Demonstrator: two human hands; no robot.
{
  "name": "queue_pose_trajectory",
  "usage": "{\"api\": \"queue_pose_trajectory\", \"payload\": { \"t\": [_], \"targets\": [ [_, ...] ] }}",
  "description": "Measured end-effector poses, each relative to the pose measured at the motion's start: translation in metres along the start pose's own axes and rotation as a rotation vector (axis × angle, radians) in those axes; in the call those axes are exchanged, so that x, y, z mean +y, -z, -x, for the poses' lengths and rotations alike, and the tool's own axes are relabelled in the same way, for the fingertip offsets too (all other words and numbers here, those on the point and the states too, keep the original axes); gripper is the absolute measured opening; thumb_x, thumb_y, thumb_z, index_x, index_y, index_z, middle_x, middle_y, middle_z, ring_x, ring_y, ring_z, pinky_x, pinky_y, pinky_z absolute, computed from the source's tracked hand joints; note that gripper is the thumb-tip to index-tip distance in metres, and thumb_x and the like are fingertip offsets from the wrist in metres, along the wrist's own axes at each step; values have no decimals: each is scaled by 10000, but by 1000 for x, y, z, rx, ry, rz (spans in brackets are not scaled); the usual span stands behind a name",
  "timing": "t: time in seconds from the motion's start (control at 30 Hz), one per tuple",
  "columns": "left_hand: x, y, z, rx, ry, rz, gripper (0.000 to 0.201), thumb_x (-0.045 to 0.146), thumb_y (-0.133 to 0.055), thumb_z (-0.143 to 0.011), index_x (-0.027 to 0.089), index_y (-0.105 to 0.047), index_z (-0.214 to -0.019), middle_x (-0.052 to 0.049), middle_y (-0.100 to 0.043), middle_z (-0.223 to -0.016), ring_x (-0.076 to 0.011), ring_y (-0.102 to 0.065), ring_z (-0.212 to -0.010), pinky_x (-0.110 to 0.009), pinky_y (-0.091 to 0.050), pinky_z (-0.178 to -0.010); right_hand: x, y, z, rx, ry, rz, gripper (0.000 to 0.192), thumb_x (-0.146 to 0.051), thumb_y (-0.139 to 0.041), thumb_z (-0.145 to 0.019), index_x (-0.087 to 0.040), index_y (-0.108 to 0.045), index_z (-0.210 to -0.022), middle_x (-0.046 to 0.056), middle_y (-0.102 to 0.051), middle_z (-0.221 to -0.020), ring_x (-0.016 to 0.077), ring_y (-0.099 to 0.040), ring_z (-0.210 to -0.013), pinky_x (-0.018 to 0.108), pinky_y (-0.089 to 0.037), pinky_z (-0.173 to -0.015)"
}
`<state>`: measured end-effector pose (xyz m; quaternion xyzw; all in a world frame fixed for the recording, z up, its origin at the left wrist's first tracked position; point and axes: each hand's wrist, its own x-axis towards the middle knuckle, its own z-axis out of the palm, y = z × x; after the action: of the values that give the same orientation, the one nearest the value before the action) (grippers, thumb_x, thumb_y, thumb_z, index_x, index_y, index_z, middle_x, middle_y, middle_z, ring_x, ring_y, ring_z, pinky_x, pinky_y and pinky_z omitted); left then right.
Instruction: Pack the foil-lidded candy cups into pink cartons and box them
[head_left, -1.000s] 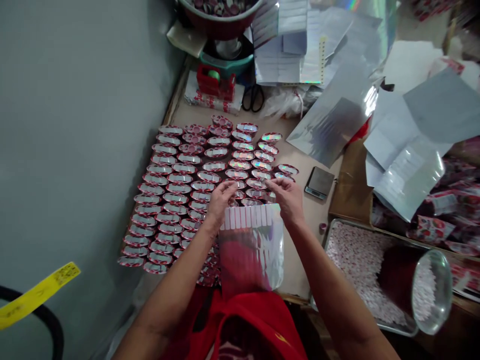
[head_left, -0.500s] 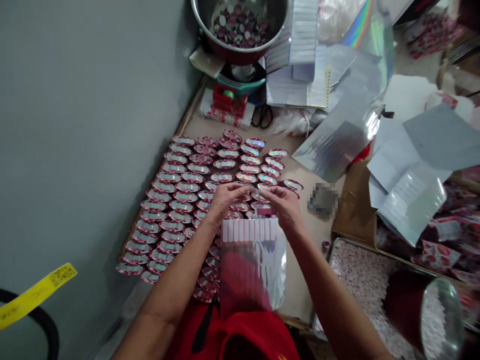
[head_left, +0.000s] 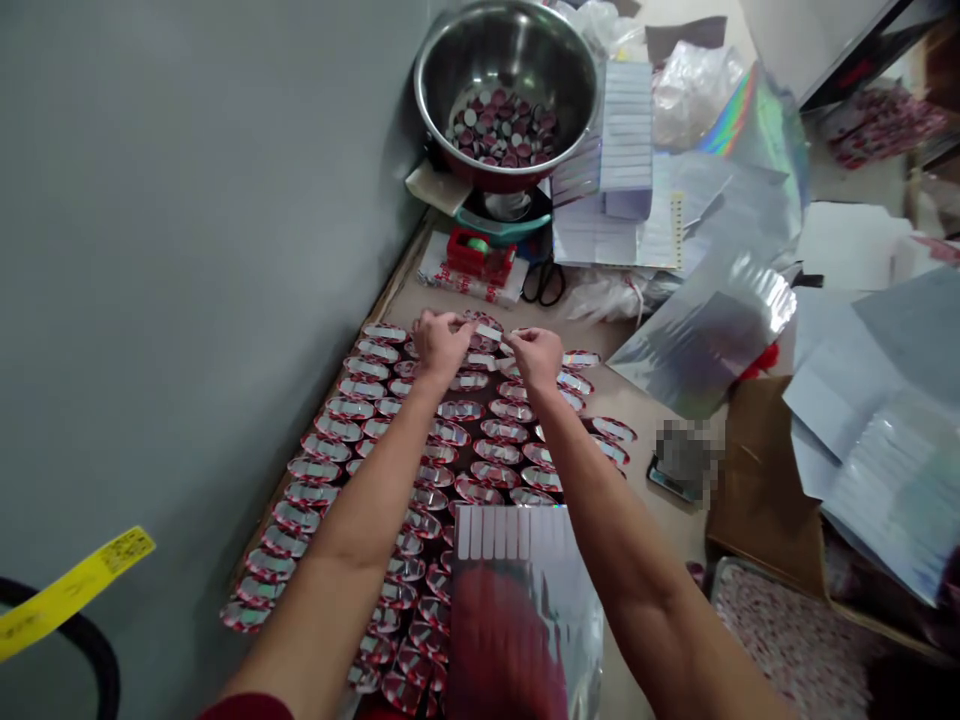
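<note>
Head view: left hand (head_left: 441,348) and right hand (head_left: 535,356) pinch a strip (head_left: 489,333) near the worktop's (head_left: 409,304) left edge; uneven release could skew it.

To the left of the oval packs (head_left: 311,470), the wall (head_left: 187,250) rose close by. Beyond them, the tape dispenser (head_left: 480,255) and metal bowl (head_left: 506,60) barred the way. To their right, a hand could pass along a strip of tabletop (head_left: 679,530) as far as the cardboard box (head_left: 769,480). Above them, the left hand (head_left: 442,345), right hand (head_left: 536,352) and forearms (head_left: 367,520) obstructed, with open air between the forearms.
</note>
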<state>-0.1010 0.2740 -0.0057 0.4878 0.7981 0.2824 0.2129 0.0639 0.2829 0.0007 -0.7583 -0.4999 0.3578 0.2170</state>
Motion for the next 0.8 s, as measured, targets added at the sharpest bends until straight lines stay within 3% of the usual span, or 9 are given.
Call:
{"api": "queue_pose_trajectory", "payload": {
  "t": [0.1,0.2,0.47,0.8],
  "targets": [
    [3,-8,-32,-48,-55,-133,186,389,-801,-859,222,-836,-934,-147,-719,-1172,-349,-611,-1158,-427,-482,-988,-14,-13,-17,37,-63,153,240,-356,-687,-814,-230,-863,-918,57,-806,-844,245,-741,-836,281,-482,-727],
    [0,-16,-44,-66,-123,-171,152,359,-789,-870,222,-830,-921,-146,-699,-1223,-363,-583,-1205,-429,-484,-982,-21,-19,-22,23,-79,224,264,-355,-683,-830,-240,-867,-979,98,-822,-932,266,-760,-916,296,-501,-766],
    [-15,-28,-52,-45,-157,-177,128,361,-783,-853,245,-823,-888,-123,-680,-1199,-345,-583,-1165,-447,-493,-997,-22,-23,-24,-21,-94,232,285,-370,-673,-850,-262,-868,-1027,107,-827,-971,283,-776,-962,314,-524,-805],
    [-10,-28,-48,-39,-118,-161,110,342,-822,-819,237,-802,-845,-119,-649,-1185,-324,-582,-1160,-454,-489,-1056,-22,-28,-27,-35,-93,288,274,-375,-656,-869,-279,-858,-1027,98,-828,-994,285,-776,-1005,324,-542,-848]
  ]
}}
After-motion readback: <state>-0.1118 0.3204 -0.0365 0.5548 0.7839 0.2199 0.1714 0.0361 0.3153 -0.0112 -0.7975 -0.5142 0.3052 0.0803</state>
